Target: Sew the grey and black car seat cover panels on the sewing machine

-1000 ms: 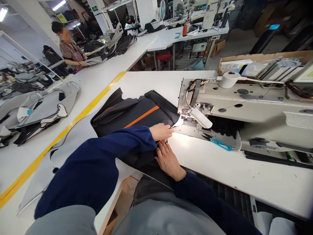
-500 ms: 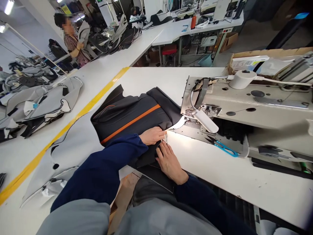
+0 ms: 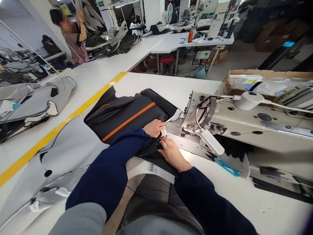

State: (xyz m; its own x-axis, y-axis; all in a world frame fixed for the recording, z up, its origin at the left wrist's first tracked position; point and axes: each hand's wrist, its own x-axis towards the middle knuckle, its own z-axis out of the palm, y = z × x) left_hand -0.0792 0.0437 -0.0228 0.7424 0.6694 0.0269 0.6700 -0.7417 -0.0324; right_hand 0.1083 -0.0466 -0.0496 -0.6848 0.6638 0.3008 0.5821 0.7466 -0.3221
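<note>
A black seat cover (image 3: 132, 111) with an orange stripe (image 3: 128, 122) lies folded on the table, left of the sewing machine (image 3: 215, 120). My left hand (image 3: 155, 128) grips its near right edge with bent fingers. Close beside it, my right hand (image 3: 173, 155) pinches the same edge with fingers curled. A small white piece (image 3: 163, 131) shows between the two hands. The cover's white-edged corner (image 3: 176, 116) lies short of the needle area (image 3: 193, 130). Over my lap hangs a pale strip with a barcode label (image 3: 152, 168).
Blue thread snips (image 3: 226, 165) lie at the machine bed. A grey cover piece (image 3: 73, 143) spreads at left across the yellow tape (image 3: 85, 106). More covers (image 3: 36, 101) lie beyond it. A cardboard box (image 3: 227, 80) stands behind the machine. A co-worker (image 3: 73, 39) stands at far left.
The cover's white-edged corner has moved left, away from the needle area. Both hands keep hold of the edge. The barcode label has come into view. The co-worker has raised an arm.
</note>
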